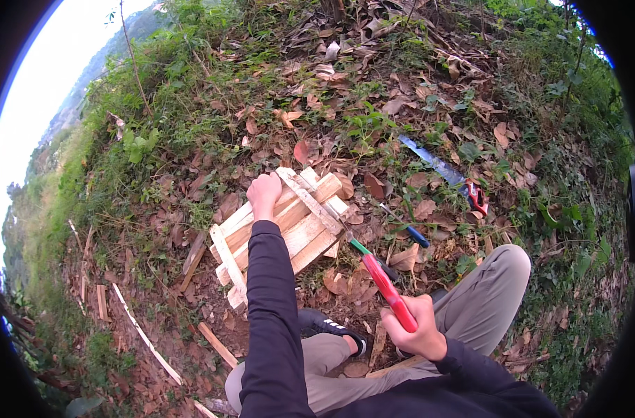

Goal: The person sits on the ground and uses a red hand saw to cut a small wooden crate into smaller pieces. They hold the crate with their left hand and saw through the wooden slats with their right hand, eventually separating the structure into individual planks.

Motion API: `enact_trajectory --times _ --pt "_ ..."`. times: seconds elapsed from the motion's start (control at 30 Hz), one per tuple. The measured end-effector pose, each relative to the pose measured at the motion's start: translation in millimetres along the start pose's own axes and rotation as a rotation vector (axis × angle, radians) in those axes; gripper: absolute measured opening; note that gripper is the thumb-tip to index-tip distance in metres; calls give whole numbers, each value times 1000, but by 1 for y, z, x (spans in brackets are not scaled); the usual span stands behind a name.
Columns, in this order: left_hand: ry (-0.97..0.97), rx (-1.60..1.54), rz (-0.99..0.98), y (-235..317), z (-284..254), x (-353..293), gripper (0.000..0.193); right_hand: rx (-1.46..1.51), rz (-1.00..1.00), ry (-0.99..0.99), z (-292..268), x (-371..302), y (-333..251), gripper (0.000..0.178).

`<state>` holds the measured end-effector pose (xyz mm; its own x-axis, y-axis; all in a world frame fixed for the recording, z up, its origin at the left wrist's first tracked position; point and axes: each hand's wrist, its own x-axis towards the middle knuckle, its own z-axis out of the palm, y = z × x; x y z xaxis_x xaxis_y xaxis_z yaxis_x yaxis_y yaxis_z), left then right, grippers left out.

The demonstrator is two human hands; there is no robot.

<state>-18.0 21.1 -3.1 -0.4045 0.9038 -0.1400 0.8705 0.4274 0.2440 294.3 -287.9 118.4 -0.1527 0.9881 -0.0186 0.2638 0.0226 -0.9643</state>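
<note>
A rough panel of pale wooden slats (305, 235) lies tilted on the ground in front of me, with narrow strips laid across both ends. My left hand (264, 194) is closed on its far edge, beside the upper cross strip (310, 202). At the lower right my right hand (416, 327) wraps round the red grip of a long-handled tool (386, 287) with a green section. The tool's thin metal end meets the right end of that cross strip; its exact kind I cannot make out.
A handsaw (436, 164) with a red handle lies to the right on leaves. Nearer sits a screwdriver (416, 235) with a blue handle. Loose wood strips (145, 334) are scattered at left. My bent knee (502, 272) and dark shoe (331, 329) frame the panel's near side.
</note>
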Motion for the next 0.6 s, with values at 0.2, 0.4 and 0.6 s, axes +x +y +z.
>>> enact_trajectory --times 0.2,0.4,0.6 --pt "-10 27 76 30 5 -9 56 -20 -50 28 10 74 6 17" --pt "-26 19 86 9 2 -10 56 115 57 39 -4 14 2 22" --pt "-22 3 117 22 5 -8 56 89 13 42 3 40 7 25"
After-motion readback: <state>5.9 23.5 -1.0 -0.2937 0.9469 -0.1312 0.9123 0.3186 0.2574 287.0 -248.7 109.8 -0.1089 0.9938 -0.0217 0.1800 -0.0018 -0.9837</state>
